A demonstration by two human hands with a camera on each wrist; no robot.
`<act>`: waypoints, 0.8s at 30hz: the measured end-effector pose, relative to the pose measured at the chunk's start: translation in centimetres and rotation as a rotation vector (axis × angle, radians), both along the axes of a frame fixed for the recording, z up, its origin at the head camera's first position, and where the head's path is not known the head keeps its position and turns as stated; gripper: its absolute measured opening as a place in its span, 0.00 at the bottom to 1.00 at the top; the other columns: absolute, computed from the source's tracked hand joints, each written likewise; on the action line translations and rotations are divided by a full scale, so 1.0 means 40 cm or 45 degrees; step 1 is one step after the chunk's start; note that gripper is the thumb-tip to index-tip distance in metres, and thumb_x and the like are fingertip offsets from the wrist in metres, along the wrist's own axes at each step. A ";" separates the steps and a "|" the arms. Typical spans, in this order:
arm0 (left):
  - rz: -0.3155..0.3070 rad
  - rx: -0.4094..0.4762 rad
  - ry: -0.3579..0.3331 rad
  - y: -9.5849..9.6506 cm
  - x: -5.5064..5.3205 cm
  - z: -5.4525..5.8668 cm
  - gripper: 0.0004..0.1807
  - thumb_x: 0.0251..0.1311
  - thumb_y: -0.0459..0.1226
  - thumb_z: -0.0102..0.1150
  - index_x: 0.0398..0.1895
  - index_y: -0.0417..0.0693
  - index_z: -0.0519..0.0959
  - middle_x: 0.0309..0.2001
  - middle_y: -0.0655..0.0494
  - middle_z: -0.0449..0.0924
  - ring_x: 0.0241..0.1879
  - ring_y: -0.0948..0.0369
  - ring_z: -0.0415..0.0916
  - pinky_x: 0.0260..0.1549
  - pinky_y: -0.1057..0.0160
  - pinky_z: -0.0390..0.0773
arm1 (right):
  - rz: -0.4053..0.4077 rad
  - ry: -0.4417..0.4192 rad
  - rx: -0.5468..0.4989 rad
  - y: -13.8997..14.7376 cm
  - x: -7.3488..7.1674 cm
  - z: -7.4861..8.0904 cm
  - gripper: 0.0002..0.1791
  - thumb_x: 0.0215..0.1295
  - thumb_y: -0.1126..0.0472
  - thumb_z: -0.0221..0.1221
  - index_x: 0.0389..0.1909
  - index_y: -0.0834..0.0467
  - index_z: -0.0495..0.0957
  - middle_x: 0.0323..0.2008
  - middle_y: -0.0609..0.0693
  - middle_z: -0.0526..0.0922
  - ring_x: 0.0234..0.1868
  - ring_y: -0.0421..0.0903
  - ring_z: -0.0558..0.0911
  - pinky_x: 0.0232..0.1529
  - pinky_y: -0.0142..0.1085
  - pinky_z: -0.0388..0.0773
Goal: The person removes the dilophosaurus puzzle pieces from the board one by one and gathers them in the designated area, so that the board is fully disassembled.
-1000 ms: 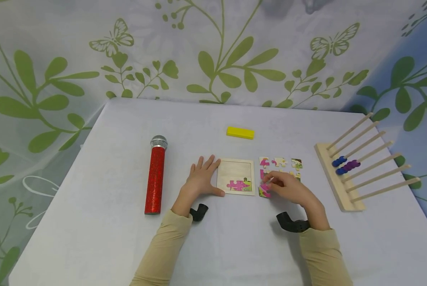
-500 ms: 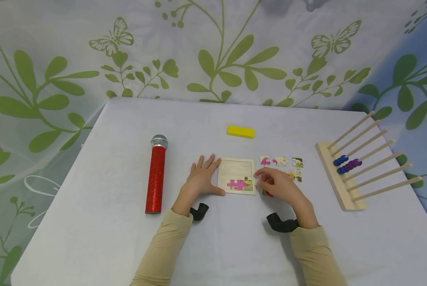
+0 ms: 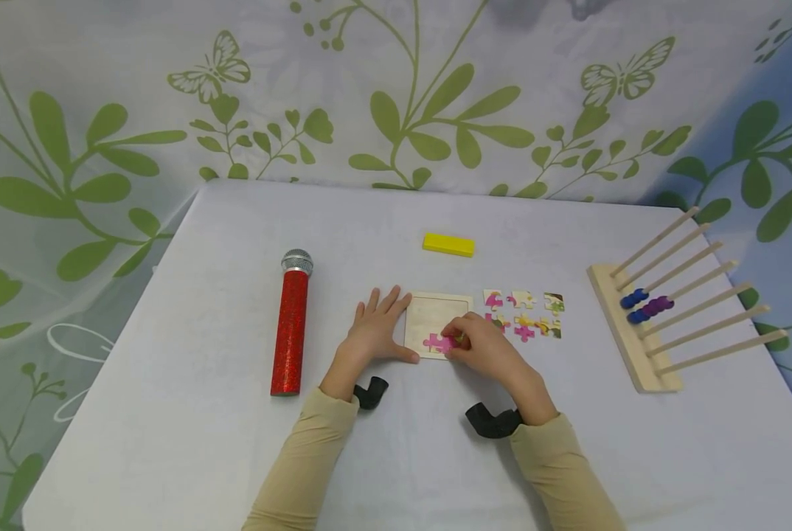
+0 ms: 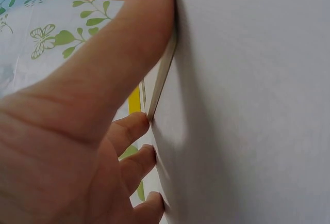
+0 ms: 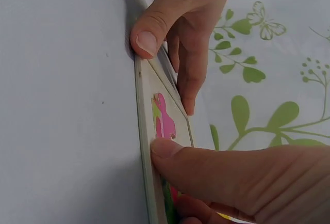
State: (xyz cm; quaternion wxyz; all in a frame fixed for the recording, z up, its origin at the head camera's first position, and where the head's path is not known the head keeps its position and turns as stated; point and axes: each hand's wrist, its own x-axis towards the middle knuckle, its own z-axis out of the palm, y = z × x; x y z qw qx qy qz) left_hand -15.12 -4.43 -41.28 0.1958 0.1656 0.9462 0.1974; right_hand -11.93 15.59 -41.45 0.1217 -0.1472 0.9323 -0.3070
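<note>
A white bench [image 3: 170, 413] stands before a curtain [image 3: 91, 110] with green leaves and butterflies. A red microphone [image 3: 290, 324] lies on the left. The left hand [image 3: 373, 333] rests flat with straight fingers, touching the wooden puzzle tray [image 3: 431, 313]. The right hand [image 3: 484, 346] pinches a puzzle piece [image 3: 460, 338] inside the tray. Loose pieces [image 3: 525, 313] lie just beside it.

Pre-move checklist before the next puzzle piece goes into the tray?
1. Puzzle tray braced: ok, left hand lies flat against its left edge.
2. Right hand over tray's lower right corner: ok.
3. Piece under right hand fully seated: cannot tell, fingers cover it.
4. Pink piece already in tray: ok, lies flat.
5. Loose pieces within reach, right of tray: ok.
6. Yellow block and microphone apart from tray: ok.
</note>
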 end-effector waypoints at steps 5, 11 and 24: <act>0.000 -0.003 -0.005 0.001 -0.002 -0.002 0.57 0.37 0.54 0.71 0.70 0.51 0.50 0.71 0.52 0.40 0.68 0.46 0.32 0.62 0.45 0.37 | -0.006 0.017 -0.011 -0.002 0.001 -0.001 0.15 0.50 0.65 0.66 0.38 0.59 0.75 0.30 0.49 0.72 0.31 0.45 0.71 0.33 0.34 0.72; 0.002 0.003 -0.007 0.000 -0.002 0.001 0.57 0.37 0.54 0.71 0.70 0.51 0.51 0.71 0.52 0.40 0.68 0.46 0.32 0.62 0.45 0.37 | -0.008 0.025 -0.080 -0.002 0.001 -0.003 0.11 0.53 0.67 0.63 0.37 0.57 0.73 0.26 0.46 0.73 0.29 0.44 0.71 0.33 0.34 0.73; 0.000 0.025 -0.013 0.001 0.001 0.001 0.57 0.36 0.53 0.72 0.70 0.50 0.51 0.71 0.52 0.40 0.68 0.46 0.31 0.62 0.44 0.37 | -0.133 -0.124 -0.318 0.216 0.027 0.038 0.06 0.62 0.64 0.55 0.37 0.63 0.74 0.30 0.52 0.76 0.32 0.48 0.72 0.31 0.35 0.73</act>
